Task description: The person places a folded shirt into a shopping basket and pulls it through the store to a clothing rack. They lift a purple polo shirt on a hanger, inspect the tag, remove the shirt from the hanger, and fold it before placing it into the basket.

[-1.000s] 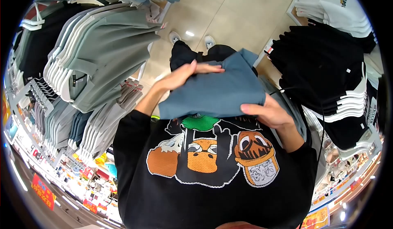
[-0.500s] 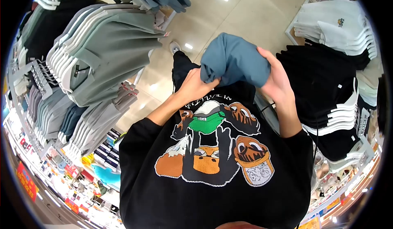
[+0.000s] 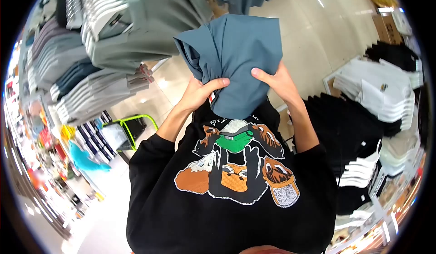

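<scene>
A folded blue-grey garment (image 3: 245, 49) is held up in front of my chest, its top edge spread out and its left side bunched into loose folds. My left hand (image 3: 200, 92) grips its lower left part, thumb pressed across the front and fingers hidden behind the cloth. On the right side, my right hand (image 3: 280, 83) holds the edge, with the thumb on the front and the other fingers behind. A bit of white and red shows by my left palm, at the garment's lower edge.
Racks of grey-green shirts (image 3: 150, 31) on white hangers stand to the left. Black shirts (image 3: 338, 131) and white shirts (image 3: 377, 90) hang on the right. A green-framed basket or cart (image 3: 131, 129) is at lower left, near a blue plush toy (image 3: 86, 157). Tiled floor (image 3: 313, 40) runs between the racks.
The garment has gone from a rolled bundle to a wider, flatter spread. My left hand has shifted left and my right hand has moved left and lower on the cloth. The view has turned.
</scene>
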Tool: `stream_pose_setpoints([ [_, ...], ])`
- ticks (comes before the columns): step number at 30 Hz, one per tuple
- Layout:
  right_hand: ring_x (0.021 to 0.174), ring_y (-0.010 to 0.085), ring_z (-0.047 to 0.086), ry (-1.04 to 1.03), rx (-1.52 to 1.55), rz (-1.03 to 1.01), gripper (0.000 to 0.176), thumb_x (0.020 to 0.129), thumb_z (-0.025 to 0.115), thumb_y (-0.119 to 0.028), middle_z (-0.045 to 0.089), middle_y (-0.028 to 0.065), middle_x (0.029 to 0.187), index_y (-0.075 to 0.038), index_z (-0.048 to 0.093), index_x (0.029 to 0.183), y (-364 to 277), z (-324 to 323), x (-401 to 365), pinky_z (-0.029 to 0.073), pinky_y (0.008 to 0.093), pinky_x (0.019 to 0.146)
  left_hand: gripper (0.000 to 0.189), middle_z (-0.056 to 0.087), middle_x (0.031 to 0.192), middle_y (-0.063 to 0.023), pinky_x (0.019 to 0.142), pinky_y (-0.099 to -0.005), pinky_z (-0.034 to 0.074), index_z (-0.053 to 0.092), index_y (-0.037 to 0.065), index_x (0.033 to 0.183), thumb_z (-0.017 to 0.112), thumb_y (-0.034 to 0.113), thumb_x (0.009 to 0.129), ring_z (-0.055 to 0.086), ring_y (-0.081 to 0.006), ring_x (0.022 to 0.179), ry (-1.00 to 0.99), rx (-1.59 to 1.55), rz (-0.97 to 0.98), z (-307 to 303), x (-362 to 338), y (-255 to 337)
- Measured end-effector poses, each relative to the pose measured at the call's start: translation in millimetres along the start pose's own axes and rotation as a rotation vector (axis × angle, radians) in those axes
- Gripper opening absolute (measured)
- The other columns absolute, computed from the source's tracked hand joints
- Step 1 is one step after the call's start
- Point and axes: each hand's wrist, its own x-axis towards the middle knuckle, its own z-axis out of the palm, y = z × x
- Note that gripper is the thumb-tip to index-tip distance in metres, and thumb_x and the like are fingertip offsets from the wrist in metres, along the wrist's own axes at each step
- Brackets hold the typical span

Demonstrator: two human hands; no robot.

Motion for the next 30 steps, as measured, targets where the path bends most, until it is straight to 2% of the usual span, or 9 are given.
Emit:
stream_pose_setpoints([
  [1,0.142,0.0312,0.041,-0.036,-0.017,-0.010,0.102,0.080,0.086,-0.036,0.041,0.0225,0.152,0.005,0.028,0.153,3,5,5,0.032,0.0401,0.118,0.068,0.060,0.133,-0.0117,0.106,-0.0344,0.043,0.046,-0.007,0.140,0.078,0.011,0.083,0.055,-0.0204,0.123,0.021,-0.125,0.051,-6,-9,-8],
  [3,0.136,0.0292,0.047,-0.219,0.484,0.365,0.096,0.083,0.083,-0.036,0.046,0.0212,0.148,0.004,0.031,0.152,26,17,18,0.039,0.0399,0.113,0.072,0.057,0.137,-0.0121,0.108,-0.0343,0.041,0.043,-0.007,0.143,0.078,0.011,0.083,0.053,-0.0210,0.126,0.072,-0.176,0.009,-22,-26,-19],
  [6,0.132,0.0269,0.052,-0.345,0.448,0.488,0.085,0.086,0.080,-0.032,0.050,0.0197,0.145,0.005,0.036,0.149,56,46,23,0.045,0.0395,0.108,0.066,0.060,0.134,-0.0133,0.106,-0.0335,0.043,0.048,-0.007,0.139,0.077,0.013,0.084,0.056,-0.0211,0.123,0.151,-0.131,-0.007,-41,-61,-22],
  [11,0.119,0.0244,0.060,-0.583,0.029,0.459,0.070,0.087,0.080,-0.027,0.060,0.0168,0.133,0.006,0.048,0.140,35,115,10,0.050,0.0367,0.101,0.051,0.065,0.126,-0.0157,0.101,-0.0326,0.046,0.056,-0.010,0.129,0.069,0.014,0.086,0.060,-0.0198,0.117,0.373,0.016,0.025,-69,-137,-55],
  [14,0.104,0.0193,0.067,-0.662,-0.173,0.384,0.050,0.088,0.077,-0.020,0.070,0.0143,0.118,0.007,0.059,0.128,42,173,-6,0.053,0.0320,0.093,0.047,0.072,0.103,-0.0192,0.087,-0.0356,0.052,0.061,-0.013,0.113,0.070,0.021,0.083,0.067,-0.0214,0.097,0.532,0.074,-0.044,-96,-179,-117],
  [19,0.103,0.0184,0.067,-0.743,-0.271,0.316,0.049,0.089,0.075,-0.018,0.069,0.0140,0.119,0.006,0.058,0.129,78,245,-25,0.053,0.0317,0.092,0.049,0.070,0.101,-0.0210,0.088,-0.0351,0.052,0.062,-0.013,0.109,0.073,0.025,0.080,0.068,-0.0229,0.096,0.884,-0.021,-0.025,-105,-239,-161],
  [25,0.106,0.0209,0.066,-0.810,-0.333,0.259,0.052,0.087,0.077,-0.019,0.068,0.0138,0.120,0.005,0.057,0.130,76,312,-50,0.053,0.0333,0.093,0.059,0.068,0.114,-0.0137,0.092,-0.0329,0.051,0.050,-0.008,0.133,0.074,0.015,0.084,0.065,-0.0191,0.105,0.990,-0.225,0.267,-122,-304,-184],
  [27,0.113,0.0234,0.064,-0.881,-0.276,0.485,0.061,0.087,0.077,-0.021,0.064,0.0159,0.127,0.004,0.051,0.136,73,325,-52,0.051,0.0348,0.099,0.066,0.064,0.123,-0.0086,0.091,-0.0300,0.051,0.043,-0.004,0.142,0.074,0.010,0.087,0.061,-0.0134,0.107,0.896,-0.456,0.385,-123,-332,-185],
  [30,0.122,0.0264,0.058,-0.901,-0.091,0.604,0.069,0.087,0.079,-0.033,0.059,0.0143,0.133,-0.002,0.048,0.141,86,349,-39,0.046,0.0410,0.106,0.070,0.060,0.128,-0.0065,0.079,-0.0255,0.052,0.040,-0.001,0.146,0.076,0.013,0.087,0.058,-0.0083,0.101,0.812,-0.443,0.236,-137,-370,-190],
])
